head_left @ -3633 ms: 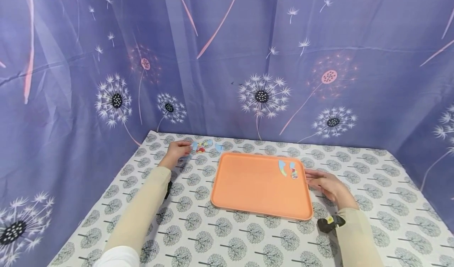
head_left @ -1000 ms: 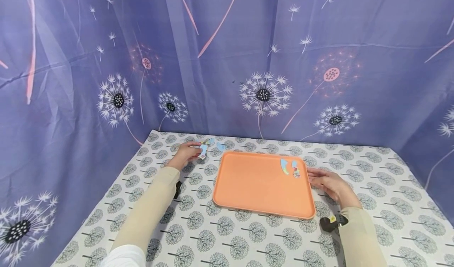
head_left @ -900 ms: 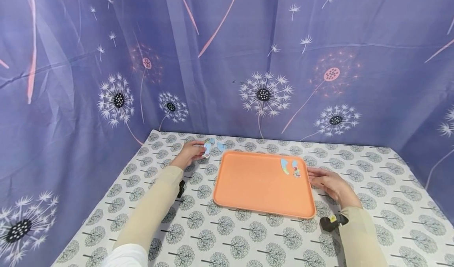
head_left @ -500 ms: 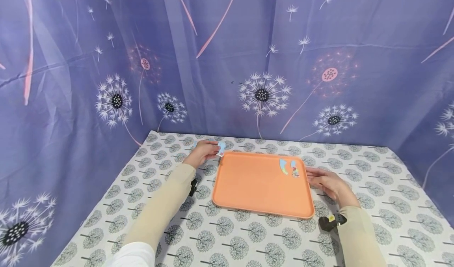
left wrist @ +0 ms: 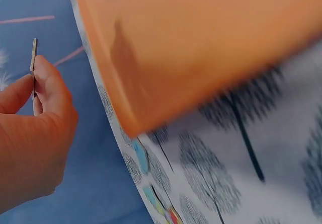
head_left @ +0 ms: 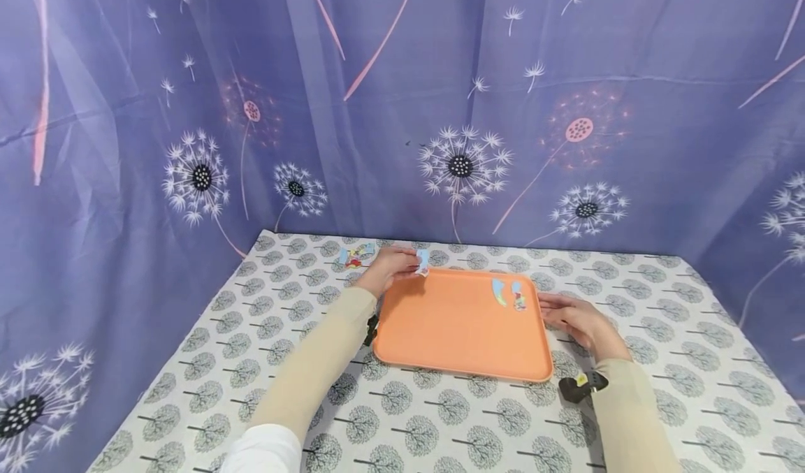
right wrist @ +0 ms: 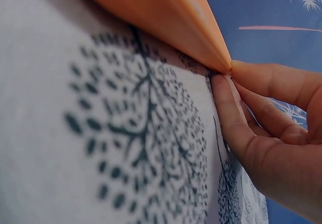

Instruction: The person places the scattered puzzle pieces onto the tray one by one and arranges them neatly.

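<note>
In the head view my left hand (head_left: 395,267) is over the back left corner of the orange tray (head_left: 462,333). Between thumb and fingers it pinches a flat light-blue puzzle piece (head_left: 423,262), which the left wrist view catches edge-on. My right hand (head_left: 581,325) stays at the tray's right side; up close, the right wrist view has its thumb and a fingertip meeting at the rim (right wrist: 221,58). Two printed puzzle pieces lie in the tray's back right corner, a curved blue-and-green piece (head_left: 499,293) and a narrower multicoloured one (head_left: 518,297).
More puzzle pieces (head_left: 356,256) lie on the tree-print tablecloth (head_left: 352,410), left of the tray. A blue piece (left wrist: 141,156) shows near the tray corner in the left wrist view. A purple dandelion-print curtain (head_left: 377,144) rises behind the table and along its left side.
From among the loose pieces at the left, my left hand has picked up one puzzle piece and carried it right to the tray's back left corner. My right hand keeps its place.
</note>
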A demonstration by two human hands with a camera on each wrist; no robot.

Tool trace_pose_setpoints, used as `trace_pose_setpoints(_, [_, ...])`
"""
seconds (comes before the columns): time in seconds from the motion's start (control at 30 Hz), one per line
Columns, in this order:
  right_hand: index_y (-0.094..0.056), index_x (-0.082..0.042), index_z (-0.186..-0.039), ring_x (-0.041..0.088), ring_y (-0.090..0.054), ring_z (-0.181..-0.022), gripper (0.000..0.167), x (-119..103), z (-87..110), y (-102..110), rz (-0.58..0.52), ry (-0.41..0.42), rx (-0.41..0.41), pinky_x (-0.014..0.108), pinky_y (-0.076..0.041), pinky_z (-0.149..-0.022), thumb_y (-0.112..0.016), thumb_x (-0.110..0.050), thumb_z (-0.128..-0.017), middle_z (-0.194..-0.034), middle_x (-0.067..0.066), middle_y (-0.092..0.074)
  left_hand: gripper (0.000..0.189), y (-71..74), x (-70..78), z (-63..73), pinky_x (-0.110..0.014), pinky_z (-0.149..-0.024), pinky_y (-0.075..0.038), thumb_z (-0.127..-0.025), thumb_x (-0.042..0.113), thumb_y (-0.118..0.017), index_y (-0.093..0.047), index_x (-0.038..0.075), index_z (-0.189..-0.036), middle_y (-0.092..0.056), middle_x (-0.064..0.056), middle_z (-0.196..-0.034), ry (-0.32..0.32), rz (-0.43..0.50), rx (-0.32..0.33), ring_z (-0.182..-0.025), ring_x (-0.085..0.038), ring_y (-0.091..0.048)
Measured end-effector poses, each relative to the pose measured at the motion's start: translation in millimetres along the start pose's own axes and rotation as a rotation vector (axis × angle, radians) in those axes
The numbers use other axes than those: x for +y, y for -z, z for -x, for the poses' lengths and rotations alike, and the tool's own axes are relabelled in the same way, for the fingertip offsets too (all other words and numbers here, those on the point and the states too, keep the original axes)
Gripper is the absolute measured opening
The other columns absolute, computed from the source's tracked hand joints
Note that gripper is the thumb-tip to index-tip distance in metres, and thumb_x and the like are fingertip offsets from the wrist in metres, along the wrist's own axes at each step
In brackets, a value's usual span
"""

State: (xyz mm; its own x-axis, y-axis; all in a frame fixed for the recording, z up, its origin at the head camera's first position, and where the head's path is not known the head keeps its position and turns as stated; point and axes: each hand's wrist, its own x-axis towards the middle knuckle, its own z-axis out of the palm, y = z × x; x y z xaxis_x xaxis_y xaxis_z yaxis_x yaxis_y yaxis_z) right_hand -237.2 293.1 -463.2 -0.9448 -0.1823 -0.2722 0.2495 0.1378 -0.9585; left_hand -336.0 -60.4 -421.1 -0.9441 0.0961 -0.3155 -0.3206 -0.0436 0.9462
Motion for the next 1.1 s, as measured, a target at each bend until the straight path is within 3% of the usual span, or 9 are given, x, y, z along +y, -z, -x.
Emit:
trace_pose_setpoints(0.13, [-0.023, 0.014, -0.145, 0.0, -0.059, -0.095, 0.066, 0, 0.1, 2, -0.002, -0.006, 0.003, 0.023, -0.052, -0.093, -0.058, 0.005, -0.09, -0.144, 0.029, -0.038, 0.032, -17.7, -0.1, -0.2, -0.032, -0.078, -0.061, -0.084, -0.011, -0.064, -0.06, -0.011, -0.116, -0.063, -0.01, -0.08, -0.004, 0.015, -0.009, -0.065, -0.015, -0.06])
trace_pose_setpoints(0.4, [-0.023, 0.013, -0.145, 0.0, -0.06, -0.097, 0.064, 3, -1.9, 1, 0.002, 0.004, -0.001, 0.024, -0.052, -0.094, -0.057, 0.005, -0.091, -0.146, 0.03, -0.035, 0.032, -46.5, -2.6, -0.4, -0.034, -0.08, -0.06, -0.085, -0.011, -0.064, -0.061, -0.01, -0.117, -0.066, -0.018, -0.094, 0.036, 0.022, -0.018, -0.069, -0.017, -0.061])
trace_pose_setpoints(0.7, [-0.023, 0.012, -0.146, 0.0, -0.057, -0.099, 0.065, 4, -1.7, 1, 0.013, 0.0, 0.0, 0.024, -0.051, -0.096, -0.057, 0.003, -0.091, -0.147, 0.03, -0.032, 0.025, -74.1, -9.0, 2.9, -0.037, -0.08, -0.06, -0.084, -0.013, -0.063, -0.06, -0.013, -0.109, -0.064, -0.015, -0.078, 0.012, 0.029, -0.035, -0.066, -0.02, -0.063])
trace_pose_setpoints(0.9, [-0.023, 0.013, -0.146, 0.001, -0.059, -0.097, 0.066, 4, -1.7, 3, 0.001, 0.002, 0.01, 0.024, -0.052, -0.094, -0.058, 0.004, -0.09, -0.146, 0.029, -0.035, 0.024, -91.1, -19.3, -1.5, -0.036, -0.074, -0.061, -0.082, -0.013, -0.065, -0.061, -0.013, -0.106, -0.061, -0.011, -0.07, 0.007, -0.019, -0.017, -0.057, -0.013, -0.058])
trace_pose_setpoints(1.1, [-0.024, 0.013, -0.145, 0.003, -0.06, -0.096, 0.066, 6, -2.6, 2, -0.015, 0.004, 0.015, 0.025, -0.053, -0.093, -0.058, 0.005, -0.09, -0.145, 0.03, -0.036, 0.021, -107.0, -26.3, -1.9, -0.032, -0.068, -0.062, -0.081, -0.014, -0.065, -0.064, -0.009, -0.102, -0.057, -0.008, -0.063, 0.033, -0.062, 0.053, -0.053, -0.013, -0.056])
